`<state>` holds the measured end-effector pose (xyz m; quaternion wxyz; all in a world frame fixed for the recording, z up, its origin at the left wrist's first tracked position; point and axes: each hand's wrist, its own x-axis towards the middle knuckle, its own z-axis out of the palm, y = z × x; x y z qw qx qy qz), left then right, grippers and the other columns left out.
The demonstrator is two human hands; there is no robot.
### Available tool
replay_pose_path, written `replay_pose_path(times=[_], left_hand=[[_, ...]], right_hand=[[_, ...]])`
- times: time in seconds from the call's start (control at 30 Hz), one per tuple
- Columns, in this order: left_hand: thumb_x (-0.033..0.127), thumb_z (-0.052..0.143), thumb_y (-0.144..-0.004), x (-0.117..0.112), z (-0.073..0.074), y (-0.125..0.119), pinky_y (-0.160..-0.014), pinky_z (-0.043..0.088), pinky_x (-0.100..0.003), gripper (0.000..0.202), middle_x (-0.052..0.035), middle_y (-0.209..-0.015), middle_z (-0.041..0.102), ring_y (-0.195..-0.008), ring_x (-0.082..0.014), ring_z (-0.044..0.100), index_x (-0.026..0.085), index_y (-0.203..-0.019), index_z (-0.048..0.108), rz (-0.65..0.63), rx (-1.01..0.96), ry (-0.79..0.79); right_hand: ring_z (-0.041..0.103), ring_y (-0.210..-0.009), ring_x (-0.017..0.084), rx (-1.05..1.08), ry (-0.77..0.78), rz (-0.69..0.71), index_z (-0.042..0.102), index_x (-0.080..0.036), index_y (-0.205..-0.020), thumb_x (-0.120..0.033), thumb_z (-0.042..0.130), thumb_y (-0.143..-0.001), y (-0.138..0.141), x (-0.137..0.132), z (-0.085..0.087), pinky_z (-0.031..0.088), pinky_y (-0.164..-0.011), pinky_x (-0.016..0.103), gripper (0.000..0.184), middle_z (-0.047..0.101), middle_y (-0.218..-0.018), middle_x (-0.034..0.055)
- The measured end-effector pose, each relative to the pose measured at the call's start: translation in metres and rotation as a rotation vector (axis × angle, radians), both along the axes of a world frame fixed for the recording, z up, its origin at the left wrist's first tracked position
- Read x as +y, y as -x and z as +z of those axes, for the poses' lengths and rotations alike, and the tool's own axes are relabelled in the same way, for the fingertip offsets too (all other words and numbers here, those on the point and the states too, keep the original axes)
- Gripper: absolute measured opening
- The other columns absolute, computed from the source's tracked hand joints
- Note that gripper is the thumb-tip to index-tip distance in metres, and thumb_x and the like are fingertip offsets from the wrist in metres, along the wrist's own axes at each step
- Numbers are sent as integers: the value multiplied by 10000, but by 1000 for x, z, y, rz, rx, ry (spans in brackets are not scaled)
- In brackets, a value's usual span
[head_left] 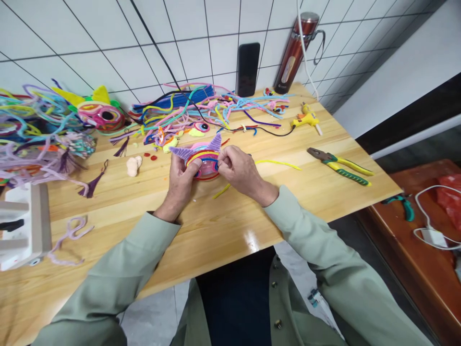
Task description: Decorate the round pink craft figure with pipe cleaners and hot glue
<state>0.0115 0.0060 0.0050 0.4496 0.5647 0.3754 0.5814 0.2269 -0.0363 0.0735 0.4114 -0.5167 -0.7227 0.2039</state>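
Note:
My left hand (182, 180) grips a craft piece (208, 167) from its left side, with the thumb across its front. The piece is built of bent pipe cleaners in pink, yellow, blue and red, with two purple pointed ears and a clear, shiny front. My right hand (239, 168) is closed, its fingertips pinched against the right side of the piece; what they pinch is hidden. Beyond that hand a yellow pipe cleaner (277, 164) lies on the table, and a short yellow length (221, 191) shows below it.
Pliers (340, 166) and a yellow glue gun (306, 119) lie to the right. Heaped pipe cleaners (173, 108) run along the wall. A finished-looking colourful head (101, 113) sits left, above a white power strip (27, 226). A phone (248, 69) and red flask (296, 53) stand behind.

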Motion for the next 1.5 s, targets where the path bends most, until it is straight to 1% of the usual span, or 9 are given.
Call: replay_pose_path(times=[0.13,0.27,0.4,0.5,0.6,1.0,1.13,1.33,1.5], left_hand=[[852,900,-966,6,9,4,-1309,602,-554,731,-83,-1425,777,-1419,-346,771,302,-1397,684,118,23,-145],[820,869,-1027,-9,50,19,-1505,375,-625,711,-67,-1719,641,-1755,-393,519,370,-1537,661,398,186,-522],[491,941,-1026,-44,84,10,-1344,475,-704,433,-78,-1508,825,-1457,-446,744,373,-1422,810,175,590,-703],[376,854,-1063,-61,84,-7,-1094,573,-613,208,-75,-1180,912,-1110,-402,833,344,-1268,871,69,729,-696],[353,799,-1093,-67,77,-19,-946,576,-539,120,-60,-1054,924,-984,-372,840,329,-1172,887,100,764,-740],[321,677,-1108,-72,72,-33,-845,555,-479,243,-83,-917,894,-873,-341,821,278,-956,861,109,766,-771],[325,716,-1055,-70,73,-31,-826,555,-450,178,-60,-913,879,-859,-314,801,287,-921,826,77,682,-663],[301,770,-960,-71,75,-33,-706,491,-370,90,12,-794,805,-678,-239,683,296,-876,802,64,523,-589],[353,762,-910,-83,80,-39,-652,445,-335,107,36,-712,771,-607,-196,648,285,-850,818,69,502,-430]], right_hand=[[650,-943,229,-24,-49,30,614,-280,-1004,-166,610,-1005,-9,2,3,507,-881,363,114,735,-1012,32],[636,-941,236,-73,-146,28,615,-276,-1004,-170,593,-1046,-15,-5,13,502,-892,379,117,727,-1026,50],[640,-975,262,-212,-204,41,643,-273,-1040,-148,599,-1048,-13,-25,24,515,-930,407,134,730,-1035,66],[654,-999,273,-307,-203,34,652,-269,-1061,-173,596,-1080,-13,-42,25,531,-943,415,112,728,-1047,74],[660,-1016,276,-362,-197,-1,660,-259,-1085,-176,545,-1127,-21,-55,22,535,-958,422,148,731,-1056,84],[710,-1082,271,-269,-161,76,720,-246,-1189,-361,560,-1251,-40,-85,24,591,-1015,431,206,782,-1167,104],[756,-1283,325,-293,-140,-36,732,-245,-1417,-451,680,-1187,-109,-93,21,627,-1160,518,313,815,-1395,148],[645,-1571,466,-613,234,-595,671,-113,-1628,-388,704,-1084,-275,-116,18,517,-1372,676,611,705,-1691,324],[610,-1565,493,-666,391,-623,677,-55,-1643,-423,707,-1076,-314,-127,-3,474,-1402,683,677,701,-1695,355]])
